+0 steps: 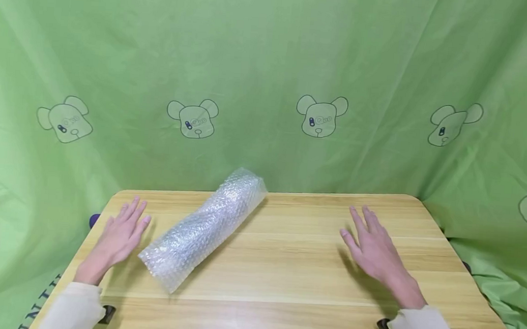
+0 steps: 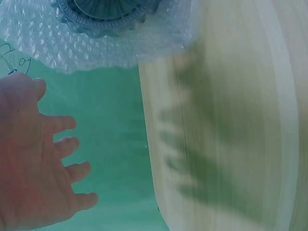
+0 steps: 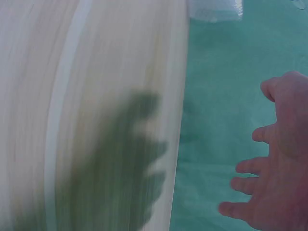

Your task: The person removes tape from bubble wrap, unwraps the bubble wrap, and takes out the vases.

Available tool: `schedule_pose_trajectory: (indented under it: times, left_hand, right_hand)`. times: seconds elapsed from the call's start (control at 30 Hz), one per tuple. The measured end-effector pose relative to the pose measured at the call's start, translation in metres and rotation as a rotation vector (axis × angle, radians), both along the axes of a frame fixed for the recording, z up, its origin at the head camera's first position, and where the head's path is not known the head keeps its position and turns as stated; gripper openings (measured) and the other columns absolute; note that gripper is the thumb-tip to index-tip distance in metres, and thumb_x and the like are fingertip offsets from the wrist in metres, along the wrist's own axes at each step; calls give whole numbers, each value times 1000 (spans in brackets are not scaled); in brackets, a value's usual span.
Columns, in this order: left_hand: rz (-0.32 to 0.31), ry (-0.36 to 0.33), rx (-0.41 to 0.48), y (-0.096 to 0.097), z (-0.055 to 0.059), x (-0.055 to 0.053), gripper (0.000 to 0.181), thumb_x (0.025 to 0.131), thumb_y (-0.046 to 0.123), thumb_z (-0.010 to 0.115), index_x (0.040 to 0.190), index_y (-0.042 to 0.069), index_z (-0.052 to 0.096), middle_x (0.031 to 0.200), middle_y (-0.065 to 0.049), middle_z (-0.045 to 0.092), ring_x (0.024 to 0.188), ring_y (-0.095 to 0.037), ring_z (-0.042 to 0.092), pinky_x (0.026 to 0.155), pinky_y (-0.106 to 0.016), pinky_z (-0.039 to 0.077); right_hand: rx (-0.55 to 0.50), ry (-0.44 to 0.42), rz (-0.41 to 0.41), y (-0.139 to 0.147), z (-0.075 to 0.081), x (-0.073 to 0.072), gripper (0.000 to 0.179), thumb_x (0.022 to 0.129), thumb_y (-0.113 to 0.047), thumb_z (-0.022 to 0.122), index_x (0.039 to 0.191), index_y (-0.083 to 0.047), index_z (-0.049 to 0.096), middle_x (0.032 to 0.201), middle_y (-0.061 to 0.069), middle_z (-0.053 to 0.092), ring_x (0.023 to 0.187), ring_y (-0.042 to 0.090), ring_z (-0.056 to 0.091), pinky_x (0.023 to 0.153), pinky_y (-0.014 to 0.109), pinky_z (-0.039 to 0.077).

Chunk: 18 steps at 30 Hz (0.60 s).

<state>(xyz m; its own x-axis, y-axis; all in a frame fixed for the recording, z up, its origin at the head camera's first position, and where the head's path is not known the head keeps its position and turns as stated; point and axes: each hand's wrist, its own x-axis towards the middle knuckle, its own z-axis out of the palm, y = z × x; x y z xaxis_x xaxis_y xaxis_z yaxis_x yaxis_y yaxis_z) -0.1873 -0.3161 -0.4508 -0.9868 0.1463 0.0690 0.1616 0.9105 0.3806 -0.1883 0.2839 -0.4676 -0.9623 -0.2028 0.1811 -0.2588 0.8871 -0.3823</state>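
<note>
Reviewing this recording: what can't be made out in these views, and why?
Head view: what the bubble wrap holds; bubbles and glare obscure it.
Left wrist view: the whole blue-grey scalloped object; the top edge cuts it off.
Right wrist view: the rest of the bubble wrap; the top edge cuts it off.
Head view: the purple thing; the table hides part of it.
Head view: the full lettering; bottom edge cuts it off.

Silvery bubble-wrapped roll [image 1: 206,229], perhaps bluish

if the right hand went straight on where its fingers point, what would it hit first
Likely the green cloth beyond the table, passing right of the bubble-wrapped item; depth is unclear.
</note>
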Motion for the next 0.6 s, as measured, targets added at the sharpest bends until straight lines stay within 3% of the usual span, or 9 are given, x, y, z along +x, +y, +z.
schedule_pose_trajectory:
  times: [0.27,0.47,0.6]
  left_hand:
    - [-67,10,166,12,2,-6,65,113,41,25,158,-6,27,164,-33,12,149,-56,14,118,-73,13]
    - [-118,-93,332,21,4,-4,64,113,40,28,156,-7,31,159,-35,28,145,-57,24,118,-72,18]
    - [-157,-158,432,23,4,-3,62,113,38,31,155,-7,33,158,-34,31,146,-55,25,119,-69,18]
  right_hand:
    - [-237,-130,38,-28,1,7,74,110,-50,34,166,-15,1,169,26,3,152,52,9,116,76,12]
    - [-406,-211,60,-56,-3,9,74,110,-50,33,165,-10,2,169,23,5,152,50,12,118,73,11]
    - [-486,-258,59,-72,-5,11,75,110,-52,32,165,-10,3,169,24,9,150,50,18,118,72,15]
